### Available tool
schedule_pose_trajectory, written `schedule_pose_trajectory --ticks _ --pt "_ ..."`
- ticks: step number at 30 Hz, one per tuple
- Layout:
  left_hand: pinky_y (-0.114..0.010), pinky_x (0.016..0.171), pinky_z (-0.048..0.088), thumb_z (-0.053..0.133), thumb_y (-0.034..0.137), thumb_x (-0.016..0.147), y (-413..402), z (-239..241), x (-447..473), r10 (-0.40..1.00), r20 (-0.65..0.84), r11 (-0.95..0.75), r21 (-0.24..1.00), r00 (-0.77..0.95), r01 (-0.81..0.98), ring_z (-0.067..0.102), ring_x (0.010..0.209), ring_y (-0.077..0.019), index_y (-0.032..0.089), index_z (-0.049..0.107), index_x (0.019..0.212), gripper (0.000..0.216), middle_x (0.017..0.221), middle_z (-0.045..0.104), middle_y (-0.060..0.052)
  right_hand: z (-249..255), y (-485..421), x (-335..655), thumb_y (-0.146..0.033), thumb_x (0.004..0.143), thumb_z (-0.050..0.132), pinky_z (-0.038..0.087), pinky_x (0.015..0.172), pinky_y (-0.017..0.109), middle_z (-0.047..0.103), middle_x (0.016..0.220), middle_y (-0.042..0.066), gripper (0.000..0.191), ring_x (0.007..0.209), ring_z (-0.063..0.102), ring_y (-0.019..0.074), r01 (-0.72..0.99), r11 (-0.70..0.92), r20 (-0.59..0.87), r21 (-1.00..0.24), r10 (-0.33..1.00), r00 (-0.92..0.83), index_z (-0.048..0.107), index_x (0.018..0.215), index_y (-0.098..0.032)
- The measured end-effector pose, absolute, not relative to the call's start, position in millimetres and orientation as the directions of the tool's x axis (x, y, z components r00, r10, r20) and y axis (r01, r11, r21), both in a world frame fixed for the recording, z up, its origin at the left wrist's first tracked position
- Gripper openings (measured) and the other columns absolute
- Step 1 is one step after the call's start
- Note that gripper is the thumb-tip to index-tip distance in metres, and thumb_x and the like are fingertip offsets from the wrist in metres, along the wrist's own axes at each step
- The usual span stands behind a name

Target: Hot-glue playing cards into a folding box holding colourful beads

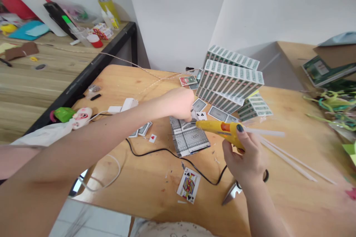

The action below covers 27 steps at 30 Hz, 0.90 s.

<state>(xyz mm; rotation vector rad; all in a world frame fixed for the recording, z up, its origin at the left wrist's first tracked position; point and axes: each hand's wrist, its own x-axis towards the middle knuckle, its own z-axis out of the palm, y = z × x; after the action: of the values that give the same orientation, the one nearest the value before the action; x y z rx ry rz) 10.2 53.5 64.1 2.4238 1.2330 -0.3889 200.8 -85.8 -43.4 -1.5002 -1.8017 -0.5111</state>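
My right hand (247,155) is closed around a yellow hot glue gun (217,127), thumb on top, with a clear glue stick (267,132) jutting from its back. The nozzle points left, close to the fingertips of my left hand (182,104). That hand is bent down with its fingers pinched together on a grey-patterned playing card at the far edge of a structure made of playing cards (190,137). My own fingers partly hide the pinched card. A jack of spades (189,185) lies on the table in front, and scissors (233,192) lie partly under my right wrist.
Stacked card boxes (230,79) rise at the back of the wooden table (150,189). Loose glue sticks (292,159) lie at right. A black cord (155,150) crosses the middle. A power strip (129,103) and a plush toy (82,114) are at left.
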Motion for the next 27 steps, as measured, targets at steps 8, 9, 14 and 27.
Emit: schedule_pose_trajectory --ticks 8,9,14,27 --pt "-0.028 0.052 0.033 0.063 0.032 0.057 53.5 62.1 8.2 0.71 -0.413 -0.519 0.242 0.571 0.82 0.056 0.059 -0.0172 0.017 0.071 0.068 0.019 0.063 0.066 -0.004 -30.0 -82.7 195.1 -0.004 0.075 0.061 0.04 0.049 0.021 0.065 0.079 0.0 0.074 0.051 0.052 0.0111 0.941 0.338 0.776 0.01 0.591 -0.22 0.035 0.139 -0.029" --pt "-0.028 0.052 0.033 0.063 0.032 0.057 53.5 62.0 8.3 0.712 -0.411 -0.516 0.242 0.569 0.822 0.056 0.059 -0.0171 0.017 0.071 0.068 0.02 0.064 0.067 -0.005 -28.2 -81.8 196.2 -0.004 0.076 0.061 0.041 0.05 0.021 0.065 0.078 0.0 0.074 0.053 0.054 0.0117 0.938 0.346 0.78 0.029 0.579 -0.238 0.034 0.14 -0.029" --pt "-0.028 0.053 0.033 0.064 0.032 0.057 53.5 62.1 8.8 0.711 -0.421 -0.511 0.241 0.563 0.825 0.056 0.06 -0.0169 0.018 0.072 0.069 0.021 0.068 0.068 -0.005 -25.3 -80.1 199.4 -0.006 0.076 0.06 0.043 0.051 0.021 0.067 0.077 0.0 0.069 0.059 0.058 0.0139 0.936 0.351 0.778 0.029 0.58 -0.242 0.037 0.137 -0.029" --pt "-0.029 0.05 0.031 0.065 0.033 0.058 53.6 63.5 9.3 0.708 -0.405 -0.53 0.236 0.578 0.815 0.053 0.055 -0.0159 0.017 0.069 0.066 0.019 0.066 0.067 -0.005 -14.0 -83.0 207.1 -0.004 0.074 0.063 0.042 0.051 0.023 0.067 0.073 0.001 0.084 0.059 0.057 0.0154 0.924 0.344 0.782 0.165 0.526 -0.335 0.028 0.146 -0.027"
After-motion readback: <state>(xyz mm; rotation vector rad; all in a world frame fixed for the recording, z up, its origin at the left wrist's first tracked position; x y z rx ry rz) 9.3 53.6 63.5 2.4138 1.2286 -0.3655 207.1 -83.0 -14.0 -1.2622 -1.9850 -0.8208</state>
